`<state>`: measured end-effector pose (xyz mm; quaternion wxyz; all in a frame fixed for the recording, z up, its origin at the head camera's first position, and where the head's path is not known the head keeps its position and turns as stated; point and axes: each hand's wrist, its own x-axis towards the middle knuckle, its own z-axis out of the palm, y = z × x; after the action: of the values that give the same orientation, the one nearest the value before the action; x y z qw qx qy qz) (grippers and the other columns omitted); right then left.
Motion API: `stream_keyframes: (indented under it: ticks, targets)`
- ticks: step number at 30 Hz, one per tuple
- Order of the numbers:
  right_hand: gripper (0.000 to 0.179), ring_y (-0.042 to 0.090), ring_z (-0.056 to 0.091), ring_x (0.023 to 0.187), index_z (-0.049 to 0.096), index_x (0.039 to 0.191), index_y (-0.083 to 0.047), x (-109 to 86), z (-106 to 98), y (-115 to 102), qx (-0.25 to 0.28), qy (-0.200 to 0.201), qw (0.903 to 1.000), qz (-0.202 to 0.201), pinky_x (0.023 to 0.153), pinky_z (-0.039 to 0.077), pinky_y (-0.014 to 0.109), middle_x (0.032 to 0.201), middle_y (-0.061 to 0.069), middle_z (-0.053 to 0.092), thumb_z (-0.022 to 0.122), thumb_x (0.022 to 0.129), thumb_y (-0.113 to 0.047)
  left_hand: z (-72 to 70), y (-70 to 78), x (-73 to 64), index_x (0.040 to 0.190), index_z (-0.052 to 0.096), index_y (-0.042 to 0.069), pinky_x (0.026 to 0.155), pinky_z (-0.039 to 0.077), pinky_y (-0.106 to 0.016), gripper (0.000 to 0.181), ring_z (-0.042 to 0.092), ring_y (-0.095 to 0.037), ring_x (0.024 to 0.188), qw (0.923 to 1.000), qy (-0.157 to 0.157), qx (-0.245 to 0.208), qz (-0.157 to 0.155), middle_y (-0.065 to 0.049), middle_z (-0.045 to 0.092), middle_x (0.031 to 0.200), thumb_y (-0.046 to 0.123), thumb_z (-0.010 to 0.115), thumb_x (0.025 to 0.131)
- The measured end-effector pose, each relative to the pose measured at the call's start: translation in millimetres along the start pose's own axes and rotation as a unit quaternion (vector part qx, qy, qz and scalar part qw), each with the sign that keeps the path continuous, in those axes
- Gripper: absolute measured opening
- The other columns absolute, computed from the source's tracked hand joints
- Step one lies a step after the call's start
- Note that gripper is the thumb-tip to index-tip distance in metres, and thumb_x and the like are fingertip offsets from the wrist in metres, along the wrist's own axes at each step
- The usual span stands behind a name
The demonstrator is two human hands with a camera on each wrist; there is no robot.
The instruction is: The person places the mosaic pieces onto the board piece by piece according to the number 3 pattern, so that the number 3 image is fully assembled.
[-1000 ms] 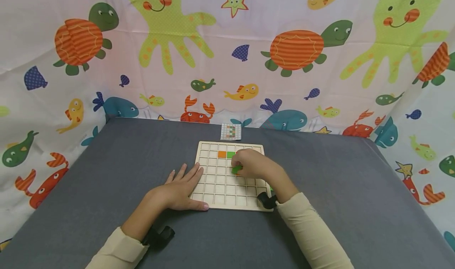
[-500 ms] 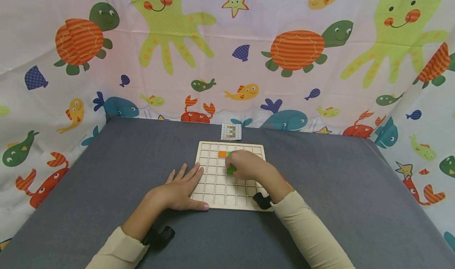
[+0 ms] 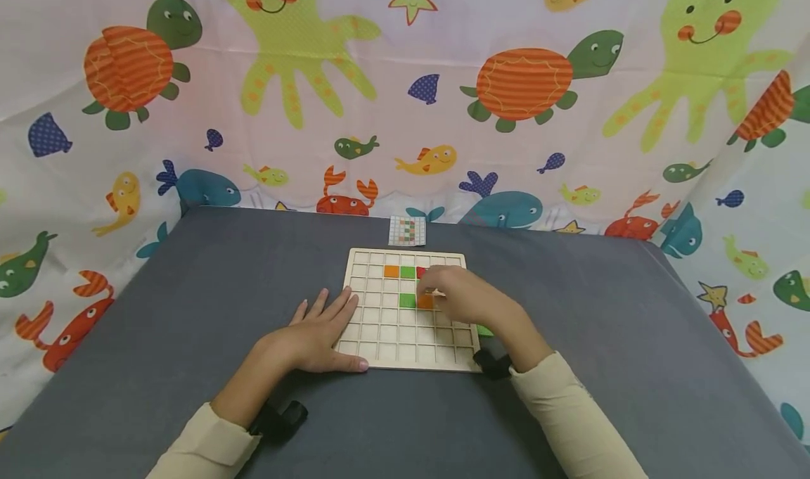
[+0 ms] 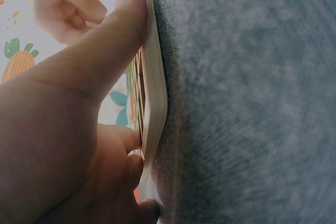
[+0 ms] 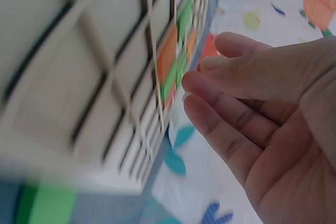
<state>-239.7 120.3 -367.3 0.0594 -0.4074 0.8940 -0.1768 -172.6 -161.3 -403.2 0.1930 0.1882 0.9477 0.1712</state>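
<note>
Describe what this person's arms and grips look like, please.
The left sleeve and right sleeve are cream cloth. A left black device and right black device sit at the wrists. The left grip and right grip are bare human hands, without gloves.

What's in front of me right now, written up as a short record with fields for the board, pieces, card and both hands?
Board: light wooden grid on grey cloth
Left hand: resting on the board's left edge, thumb at the near edge
Right hand: over the board, fingers curved, no piece visible in it
Farther row: orange tile, green tile, partly covered red tile
Nearer row: second green tile, second orange tile
Off board: loose green piece by the right edge
Card: behind the board, coloured squares on a grid
</note>
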Motion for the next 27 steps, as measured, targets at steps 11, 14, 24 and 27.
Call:
stream_keyframes:
  ticks: [11,14,24,27]
  targets:
    - [0.016,0.012,0.047,0.068,0.066,0.079,-0.009,-55.8,-10.8,17.9,-0.045,-0.046,0.9947,0.080,0.061,0.041,0.029,0.074,-0.003,0.053,0.074,0.082,0.006,-7.2,2.9,-4.3,0.161,0.014,0.006,0.113,-0.001,-0.066,0.116,-0.005,-0.044,0.150,0.9999,-0.003,0.013,-0.002,-0.012,0.004,0.168,0.070,0.067,0.082]
    - [0.027,0.009,0.034,0.062,0.055,0.070,-0.008,-62.0,-7.9,18.2,-0.053,-0.042,0.9947,0.078,0.056,0.028,0.028,0.066,-0.005,0.036,0.072,0.079,0.011,-6.5,2.5,-3.9,0.161,0.013,0.007,0.113,-0.001,-0.066,0.116,-0.005,-0.043,0.150,1.0000,-0.004,0.009,0.000,-0.011,0.003,0.168,0.071,0.066,0.082]
    - [0.026,0.012,0.042,0.064,0.061,0.076,-0.011,-63.8,-4.9,19.0,-0.064,-0.042,0.9910,0.110,0.057,0.034,0.030,0.068,-0.001,0.051,0.066,0.077,0.015,6.1,-8.1,5.5,0.163,0.006,0.016,0.115,-0.003,-0.063,0.121,-0.010,-0.037,0.151,0.9999,0.001,0.013,-0.005,-0.002,-0.003,0.167,0.082,0.061,0.077]
    - [0.026,0.013,0.043,0.064,0.061,0.075,-0.012,-64.6,-6.0,19.9,-0.060,-0.043,0.9906,0.115,0.057,0.035,0.029,0.069,0.000,0.051,0.068,0.078,0.013,11.7,-13.8,9.4,0.162,0.008,0.017,0.115,-0.003,-0.062,0.123,-0.009,-0.036,0.151,0.9998,0.010,0.016,-0.004,-0.001,-0.003,0.167,0.086,0.059,0.074]
